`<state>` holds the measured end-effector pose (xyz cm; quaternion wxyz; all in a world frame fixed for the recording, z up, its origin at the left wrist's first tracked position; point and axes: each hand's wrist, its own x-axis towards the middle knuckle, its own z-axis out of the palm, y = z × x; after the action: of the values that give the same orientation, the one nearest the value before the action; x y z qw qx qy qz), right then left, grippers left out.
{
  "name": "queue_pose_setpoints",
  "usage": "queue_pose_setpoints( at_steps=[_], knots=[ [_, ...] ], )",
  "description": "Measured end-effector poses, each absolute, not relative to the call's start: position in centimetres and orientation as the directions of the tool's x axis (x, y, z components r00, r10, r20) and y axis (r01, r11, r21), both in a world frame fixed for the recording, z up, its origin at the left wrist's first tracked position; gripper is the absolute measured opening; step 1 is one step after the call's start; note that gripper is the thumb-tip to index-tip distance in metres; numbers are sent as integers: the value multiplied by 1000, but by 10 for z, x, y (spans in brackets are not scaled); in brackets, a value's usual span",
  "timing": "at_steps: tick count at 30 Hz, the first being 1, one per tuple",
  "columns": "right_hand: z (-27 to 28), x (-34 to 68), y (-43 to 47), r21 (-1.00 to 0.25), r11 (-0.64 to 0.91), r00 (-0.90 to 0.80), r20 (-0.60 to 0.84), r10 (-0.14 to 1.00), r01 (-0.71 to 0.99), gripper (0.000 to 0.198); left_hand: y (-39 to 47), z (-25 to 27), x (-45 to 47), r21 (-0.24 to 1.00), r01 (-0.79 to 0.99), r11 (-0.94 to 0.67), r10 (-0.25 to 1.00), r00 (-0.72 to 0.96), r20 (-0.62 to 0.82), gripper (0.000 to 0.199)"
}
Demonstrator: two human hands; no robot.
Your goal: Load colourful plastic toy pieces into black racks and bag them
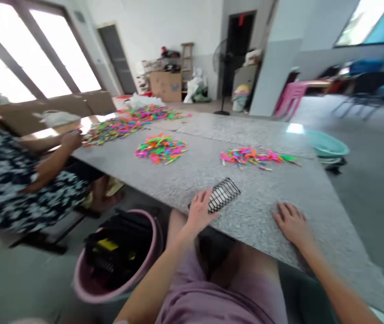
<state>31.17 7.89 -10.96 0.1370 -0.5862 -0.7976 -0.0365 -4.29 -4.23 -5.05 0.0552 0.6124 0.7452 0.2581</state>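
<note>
My left hand (201,210) is closed around the left end of a black wire grid rack (224,194) at the near edge of the grey speckled table (252,216). Its fingers lie over the rack's far side and the thumb along the near side, and the palm hides that end. On the bare tabletop to the right rests my right hand (292,221), palm down with fingers spread, holding nothing. Beyond the rack lie a pile of small bright-coloured sticks (246,156) and, further left, a rounder pile of similar pieces (160,147).
A larger heap of coloured pieces (124,126) spreads over the far left, beside a seated person's hand (72,140). Below the table's left edge stands a pink tub (80,276) with black items. A turquoise basin (328,143) is off the right edge.
</note>
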Motion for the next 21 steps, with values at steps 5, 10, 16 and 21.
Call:
queue_pose_setpoints(
  at_steps=[5,10,16,21],
  knots=[
    [-117,297,89,-142,304,-254,288,923,942,50,17,-67,8,309,950,-55,993,20,116,65],
    [-119,292,88,-225,322,-241,324,915,920,46,17,-75,2,177,979,-99,986,73,149,57],
    [-121,293,103,-384,317,-208,299,931,868,41,17,-90,-3,113,985,-130,965,99,244,57],
    [-80,266,200,-470,372,-252,300,920,800,38,20,-106,-15,93,979,-180,928,138,346,64]
  ],
)
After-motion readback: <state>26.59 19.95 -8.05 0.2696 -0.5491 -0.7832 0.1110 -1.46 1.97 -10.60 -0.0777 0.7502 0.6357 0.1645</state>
